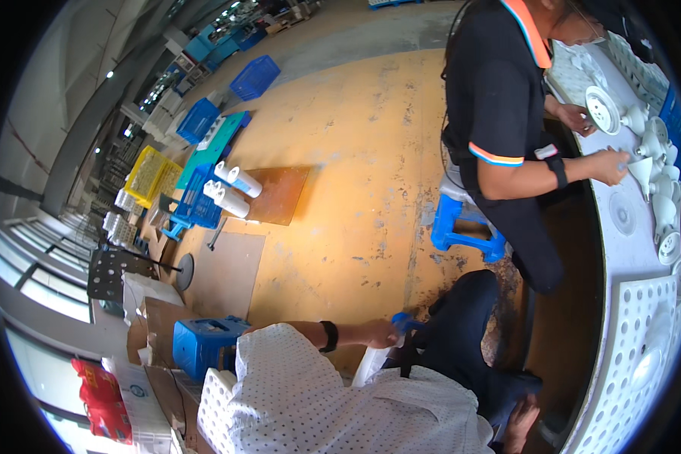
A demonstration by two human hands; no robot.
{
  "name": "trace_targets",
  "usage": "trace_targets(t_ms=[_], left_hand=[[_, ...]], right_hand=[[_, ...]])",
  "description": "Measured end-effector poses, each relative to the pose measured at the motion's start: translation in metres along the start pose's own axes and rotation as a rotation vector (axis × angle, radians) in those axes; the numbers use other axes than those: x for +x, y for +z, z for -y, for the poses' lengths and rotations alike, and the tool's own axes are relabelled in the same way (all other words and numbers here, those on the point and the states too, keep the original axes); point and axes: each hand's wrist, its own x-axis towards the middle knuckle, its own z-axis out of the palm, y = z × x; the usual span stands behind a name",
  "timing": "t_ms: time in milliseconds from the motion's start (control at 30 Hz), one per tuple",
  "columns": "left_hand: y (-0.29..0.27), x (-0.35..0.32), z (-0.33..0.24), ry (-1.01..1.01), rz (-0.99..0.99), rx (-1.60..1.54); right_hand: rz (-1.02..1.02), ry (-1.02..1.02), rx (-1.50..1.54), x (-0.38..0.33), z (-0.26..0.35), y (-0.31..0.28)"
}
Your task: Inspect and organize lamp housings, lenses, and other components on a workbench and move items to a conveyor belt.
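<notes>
My left hand (382, 334), below a dark wristband, is closed at the top of a white bottle-like thing (371, 365) with a blue top (406, 322). It is held beside my dark-trousered leg (458, 321), and its exact kind is unclear. Low at the right, by my other knee, is my right hand (522, 421). Its fingers are partly hidden, and nothing shows in it. On the bench to the right lies a white perforated tray (620, 333), with a white bulb-shaped piece (651, 359) on top.
A co-worker (499, 98) sits close by on a blue stool (461, 227), handling white lamp parts (643, 170) at the white bench (617, 219). Another blue stool (204, 344) stands at my left. Blue crates (255, 77) and white rolls (231, 189) lie farther off.
</notes>
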Motion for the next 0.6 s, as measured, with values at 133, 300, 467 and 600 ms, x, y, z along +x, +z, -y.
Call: trace_targets(t_ms=[133,300,467,600], left_hand=[[-0.019,0.003,-0.048,0.029,-0.129,-0.155],[0.013,0.003,-0.054,0.027,-0.186,-0.083],[0.031,0.001,-0.030,0.002,-0.228,-0.136],[-0.015,0.015,-0.050,0.068,-0.105,-0.022]], right_hand=[[0.043,-0.265,0.143,0.086,0.082,-0.012],[-0.026,-0.653,0.404,0.142,0.224,-0.058],[-0.158,-1.423,0.668,0.156,0.314,-0.121],[-0.785,-1.128,0.761,0.120,0.337,-0.122]])
